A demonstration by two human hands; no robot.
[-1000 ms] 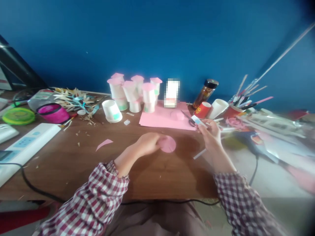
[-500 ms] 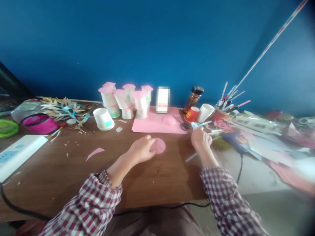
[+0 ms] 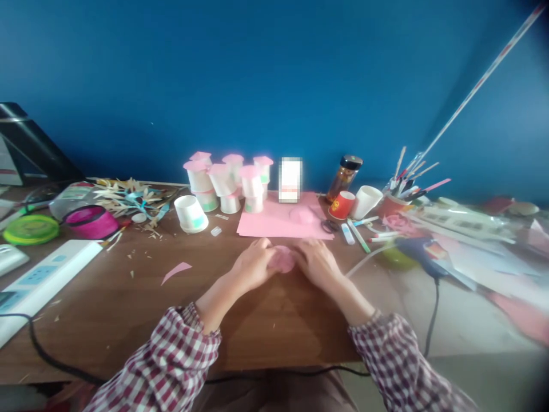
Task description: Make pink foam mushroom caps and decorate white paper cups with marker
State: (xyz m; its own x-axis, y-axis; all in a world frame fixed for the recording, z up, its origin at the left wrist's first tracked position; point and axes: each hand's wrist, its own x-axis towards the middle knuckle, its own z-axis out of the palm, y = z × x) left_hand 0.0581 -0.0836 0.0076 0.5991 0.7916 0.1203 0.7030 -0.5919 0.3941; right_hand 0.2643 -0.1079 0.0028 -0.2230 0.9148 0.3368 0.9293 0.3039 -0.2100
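In the head view a round pink paper disc (image 3: 283, 259) is between my two hands, just above or on the brown table. My left hand (image 3: 254, 264) grips the disc's left edge between thumb and fingers. On the other side my right hand (image 3: 316, 261) has its curled fingers at the right edge. Behind them lie pink paper sheets (image 3: 266, 224) with a small pink paper cone (image 3: 302, 215) on top. Several white paper cups with pink tops (image 3: 223, 178) stand stacked at the back, and a single white cup (image 3: 191, 214) is to their left.
A pink paper scrap (image 3: 176, 271) lies left of my hands. To the right are scissors (image 3: 330, 226), a glue stick (image 3: 347, 234), a red cup (image 3: 342, 204) and a brown bottle (image 3: 344, 177). A white power strip (image 3: 55, 277) and a blue glue gun (image 3: 418, 257) flank the workspace.
My right hand has moved left, from the pens and glue stick to the pink disc. The left hand keeps its hold on the disc. The camera view has shifted slightly.
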